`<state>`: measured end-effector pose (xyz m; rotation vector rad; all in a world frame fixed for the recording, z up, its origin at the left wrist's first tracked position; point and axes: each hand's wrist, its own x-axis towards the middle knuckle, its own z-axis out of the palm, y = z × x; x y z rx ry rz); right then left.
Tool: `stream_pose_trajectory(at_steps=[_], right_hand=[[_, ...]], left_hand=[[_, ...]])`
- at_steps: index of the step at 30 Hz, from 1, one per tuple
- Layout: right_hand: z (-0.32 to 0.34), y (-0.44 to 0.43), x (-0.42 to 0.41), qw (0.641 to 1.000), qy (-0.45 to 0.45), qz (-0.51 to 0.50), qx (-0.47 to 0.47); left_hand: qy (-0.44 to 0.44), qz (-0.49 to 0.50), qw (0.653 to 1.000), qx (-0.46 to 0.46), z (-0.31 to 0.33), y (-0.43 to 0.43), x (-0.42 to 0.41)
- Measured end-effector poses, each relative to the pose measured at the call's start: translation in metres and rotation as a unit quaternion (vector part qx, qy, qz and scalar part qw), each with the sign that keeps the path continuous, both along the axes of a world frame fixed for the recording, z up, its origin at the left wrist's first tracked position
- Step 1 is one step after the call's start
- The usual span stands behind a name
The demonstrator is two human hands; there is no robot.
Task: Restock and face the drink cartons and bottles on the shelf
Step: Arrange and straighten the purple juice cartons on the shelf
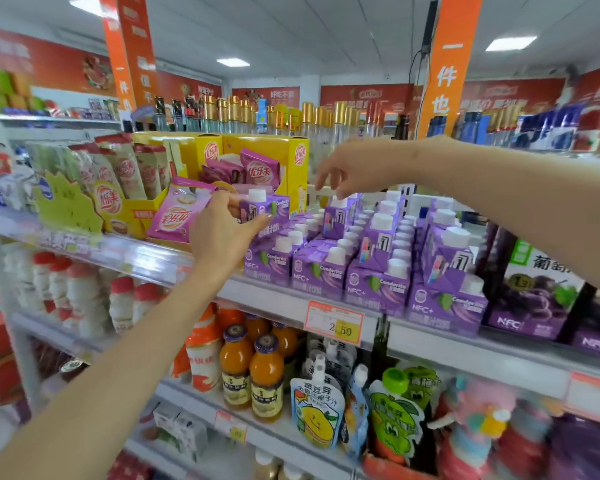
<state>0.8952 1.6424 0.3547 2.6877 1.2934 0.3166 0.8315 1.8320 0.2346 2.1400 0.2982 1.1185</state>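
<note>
Gripping a purple carton (267, 211) in the left hand (222, 233), right hand (350, 168) over the cap (340, 201) of a second carton (338, 220), hold unclear. Seat upright, labels outward.

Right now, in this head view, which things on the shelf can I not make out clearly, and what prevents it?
All in the head view:
1. The left hand covers part of the purple carton it grips.
2. Whether the right hand pinches the cap of the raised carton or only hovers over it: blurred.
3. Price tag: the small print above 2.50 is too blurry.
4. Grape juice box: upper right corner hidden by the right forearm.
</note>
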Motion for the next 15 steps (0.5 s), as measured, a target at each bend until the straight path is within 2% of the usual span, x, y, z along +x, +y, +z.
stream_pose_trajectory(at_steps=[15], right_hand=[[-0.017, 0.007, 0.052, 0.994, 0.03, -0.035, -0.102]], left_hand=[[0.063, -0.036, 0.997, 0.032, -0.006, -0.004, -0.004]])
